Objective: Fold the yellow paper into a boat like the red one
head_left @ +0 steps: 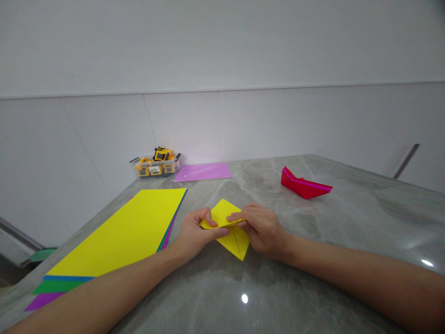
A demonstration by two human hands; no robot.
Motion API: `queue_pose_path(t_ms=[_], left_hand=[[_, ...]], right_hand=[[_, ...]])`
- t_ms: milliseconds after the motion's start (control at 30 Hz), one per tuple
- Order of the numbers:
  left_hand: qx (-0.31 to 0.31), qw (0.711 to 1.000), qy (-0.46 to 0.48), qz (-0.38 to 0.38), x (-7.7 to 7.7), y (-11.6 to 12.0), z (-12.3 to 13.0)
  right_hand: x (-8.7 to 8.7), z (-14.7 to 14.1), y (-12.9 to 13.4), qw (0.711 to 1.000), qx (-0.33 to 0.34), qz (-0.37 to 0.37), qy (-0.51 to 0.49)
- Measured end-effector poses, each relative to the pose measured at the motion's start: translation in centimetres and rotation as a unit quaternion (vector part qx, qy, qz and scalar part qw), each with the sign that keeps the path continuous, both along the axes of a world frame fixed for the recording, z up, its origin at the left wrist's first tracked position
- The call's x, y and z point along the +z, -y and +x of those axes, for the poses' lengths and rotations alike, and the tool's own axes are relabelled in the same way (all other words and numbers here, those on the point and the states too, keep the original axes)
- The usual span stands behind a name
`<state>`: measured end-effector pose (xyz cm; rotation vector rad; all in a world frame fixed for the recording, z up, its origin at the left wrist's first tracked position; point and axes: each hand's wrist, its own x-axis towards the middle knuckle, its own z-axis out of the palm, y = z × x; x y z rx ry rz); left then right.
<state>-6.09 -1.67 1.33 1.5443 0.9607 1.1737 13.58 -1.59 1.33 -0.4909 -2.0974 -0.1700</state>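
A folding step looks to be in hand: the left hand (194, 234) pinches one side of the yellow folded paper (223, 211), the right hand (264, 229) grasps the other, along a crosswise edge. The paper is just above or on the grey table (295, 287) (contact is hard to tell), between the yellow-topped stack (121, 232) and the red folded paper (306, 188). The next move probably calls for even finger pressure along that edge.

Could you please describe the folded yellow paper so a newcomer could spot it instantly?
Look across the grey table to the left hand and right hand. They hold the folded yellow paper, small and creased, unlike the large flat yellow sheet at left.
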Motion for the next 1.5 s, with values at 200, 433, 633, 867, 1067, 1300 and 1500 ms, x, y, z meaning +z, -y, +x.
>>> queue_pose_path(t_ms=[200,433,633,867,1067,1300,1500], left_hand=[[-0.043,0.999,-0.023,-0.001,0.1,-0.1,0.1],[-0.021,0.999,-0.031,-0.027,0.2,-0.2,0.1],[0.027,0.999,0.025,-0.022,-0.3,-0.7,-0.2],[0.019,0.998,0.052,-0.017,-1.3,-1.3,-0.7],[0.032,0.999,0.022,-0.031,-0.4,-0.9,-0.5],[0.045,0.999,-0.01,-0.027,0.1,-0.4,-0.6],[0.059,0.998,-0.009,-0.009,0.1,-0.3,-0.4]], right_hand=[[0.2,0.3,-0.1,0.999,0.005,0.03,0.036],[-0.1,0.1,0.0,0.999,0.015,-0.039,0.015],[-0.6,0.1,-1.3,0.965,-0.016,-0.215,-0.147],[-1.1,0.2,-2.7,0.813,0.096,-0.491,-0.296],[-1.3,-0.1,-2.6,0.737,0.114,-0.58,-0.327],[-1.6,-0.3,-2.8,0.704,0.13,-0.602,-0.353],[-1.5,-0.4,-2.8,0.713,0.113,-0.584,-0.371]])
